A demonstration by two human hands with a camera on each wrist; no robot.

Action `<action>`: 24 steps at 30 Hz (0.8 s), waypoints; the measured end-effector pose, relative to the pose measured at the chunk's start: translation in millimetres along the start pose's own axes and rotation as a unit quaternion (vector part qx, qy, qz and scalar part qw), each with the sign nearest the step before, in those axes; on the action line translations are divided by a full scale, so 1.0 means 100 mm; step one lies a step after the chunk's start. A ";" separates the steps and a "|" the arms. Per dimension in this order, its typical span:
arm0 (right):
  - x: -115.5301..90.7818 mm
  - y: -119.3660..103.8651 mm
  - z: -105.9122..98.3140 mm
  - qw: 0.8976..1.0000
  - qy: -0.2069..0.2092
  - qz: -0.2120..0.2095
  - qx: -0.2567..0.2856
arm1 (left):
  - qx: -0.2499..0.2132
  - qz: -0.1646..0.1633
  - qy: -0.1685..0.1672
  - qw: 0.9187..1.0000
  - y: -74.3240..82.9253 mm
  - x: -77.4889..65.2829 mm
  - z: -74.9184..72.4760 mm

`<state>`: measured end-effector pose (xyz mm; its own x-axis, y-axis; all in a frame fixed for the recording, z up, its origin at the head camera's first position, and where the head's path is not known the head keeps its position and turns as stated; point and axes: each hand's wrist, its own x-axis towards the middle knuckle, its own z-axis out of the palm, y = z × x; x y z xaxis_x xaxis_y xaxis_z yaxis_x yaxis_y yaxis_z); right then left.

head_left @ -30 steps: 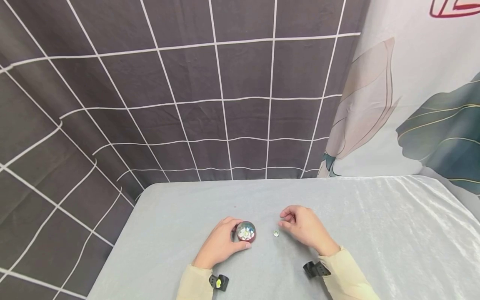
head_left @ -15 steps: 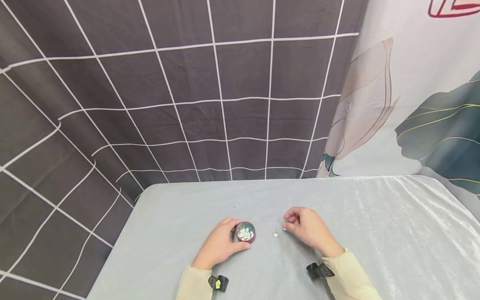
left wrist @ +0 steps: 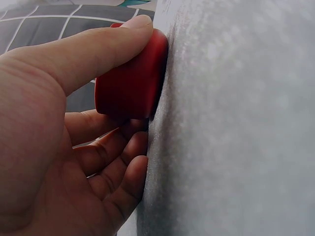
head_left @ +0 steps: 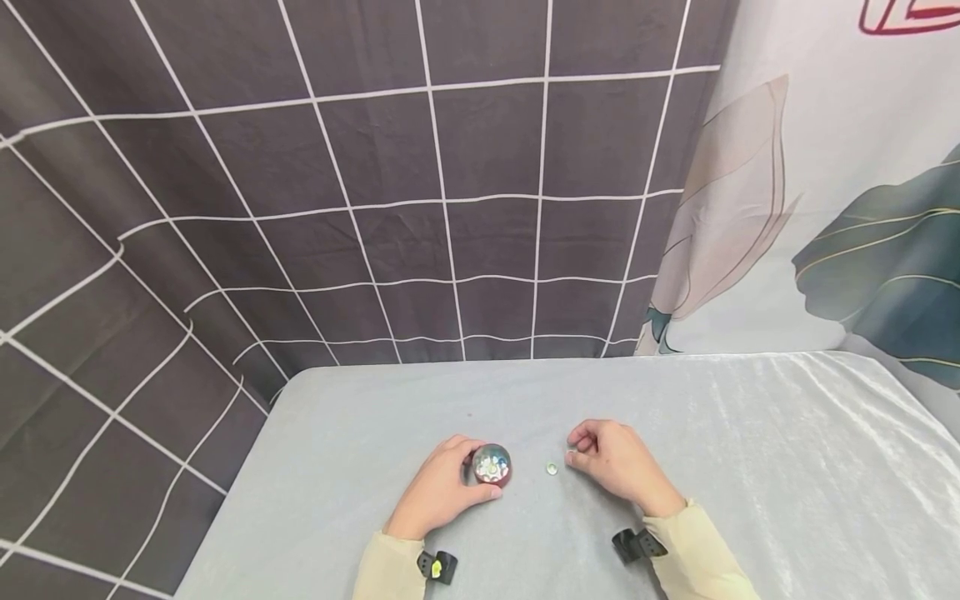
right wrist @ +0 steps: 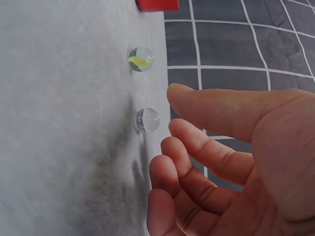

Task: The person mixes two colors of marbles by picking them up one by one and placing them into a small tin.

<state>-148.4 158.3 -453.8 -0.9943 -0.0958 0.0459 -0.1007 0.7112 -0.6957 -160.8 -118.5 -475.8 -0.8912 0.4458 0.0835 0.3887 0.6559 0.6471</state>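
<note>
My left hand (head_left: pixel 438 486) grips a small round red container (left wrist: pixel 130 81) by its side, thumb on one side and fingers on the other. From above, its round top (head_left: pixel 492 464) looks shiny and patterned; what makes the pattern is too small to make out. My right hand (head_left: pixel 618 461) is held low over the cloth with thumb and fingers loosely bent and apart, nothing between them. Just off those fingertips lies a clear glass marble (right wrist: pixel 147 120). A second glass marble with a yellow-green swirl (right wrist: pixel 141 59) lies between the clear one and the red container.
A pale grey velvety cloth (head_left: pixel 360 417) covers the table. Behind it hangs a dark curtain with white grid lines (head_left: pixel 487 242); a white curtain with leaf prints (head_left: pixel 735 317) hangs at the right. Both wrists wear small black cameras.
My right hand has shifted slightly right, away from the swirl marble, and the clear marble has come into view by its fingertips. My left hand and the red container stay in place.
</note>
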 end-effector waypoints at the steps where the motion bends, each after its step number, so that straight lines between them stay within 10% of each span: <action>1: 0.00 0.00 0.00 1.000 -0.001 -0.002 0.000 | 0.000 -0.001 0.000 1.000 0.00 0.00 0.00; 24: 0.00 0.04 0.06 1.000 -0.011 0.014 -0.014 | -0.001 0.002 0.004 1.000 -0.01 0.01 0.01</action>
<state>-148.2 156.7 -461.3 -0.9957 -0.0917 0.0108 -0.0748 0.7336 -0.6755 -161.5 -118.4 -477.1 -0.8914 0.4437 0.0926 0.3923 0.6529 0.6479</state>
